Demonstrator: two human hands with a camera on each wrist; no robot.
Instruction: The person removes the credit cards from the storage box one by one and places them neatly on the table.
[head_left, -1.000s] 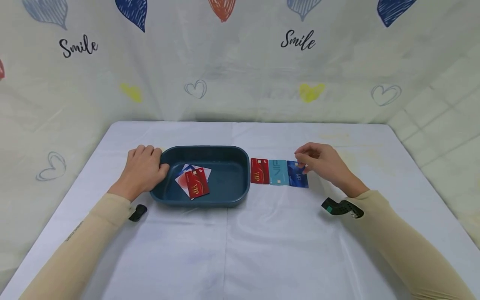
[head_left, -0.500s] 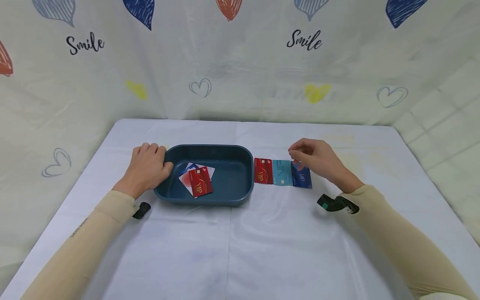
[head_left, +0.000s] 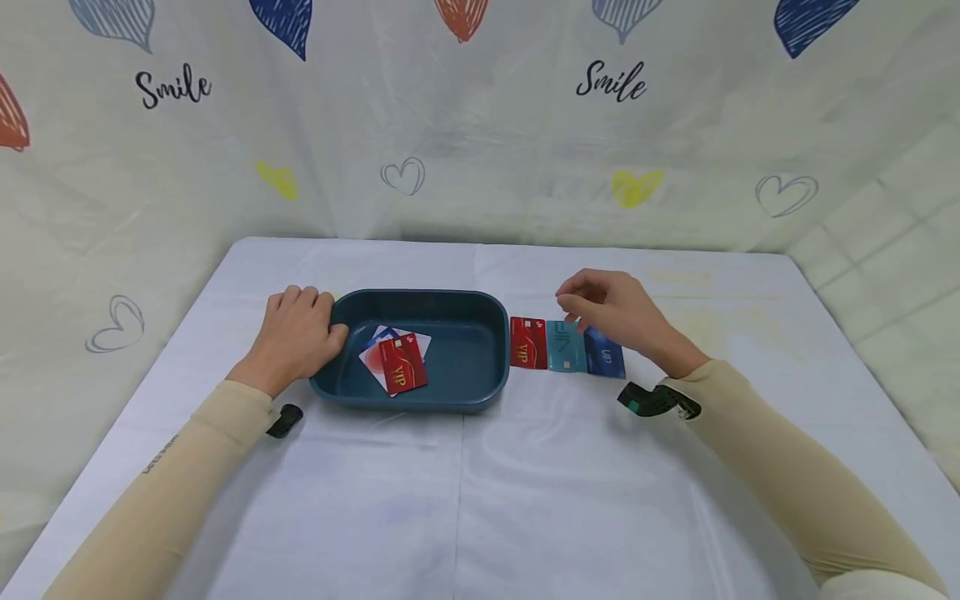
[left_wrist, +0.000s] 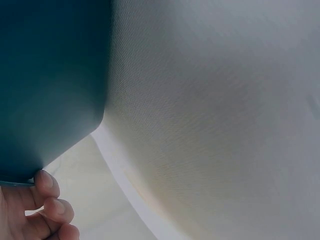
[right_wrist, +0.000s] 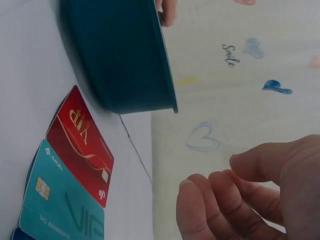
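Note:
My left hand [head_left: 296, 337] grips the left end of a dark teal dish [head_left: 468, 358], thumb over the rim and fingers curled outside it. A red VIP card [head_left: 405, 363] lies in the dish on top of several white and blue cards. Right of the dish, a red card [head_left: 528, 343], a light teal card [head_left: 564, 352] and a dark blue card [head_left: 609, 360] lie side by side on the table. Over the teal and blue ones hovers my right hand [head_left: 618, 312], its fingers loosely bent with nothing between them, partly covering their upper edges.
A white cloth [head_left: 360, 500] covers the table, whose far edge meets a pale wall sheet [head_left: 510, 125] printed with hearts and "Smile". Black straps [head_left: 660, 401] sit at both wrists, below the sleeves' cuffs.
My right hand has moved left from over the blue card toward the teal one, rising slightly. The left hand keeps its grip on the dish; the view has shifted a little.

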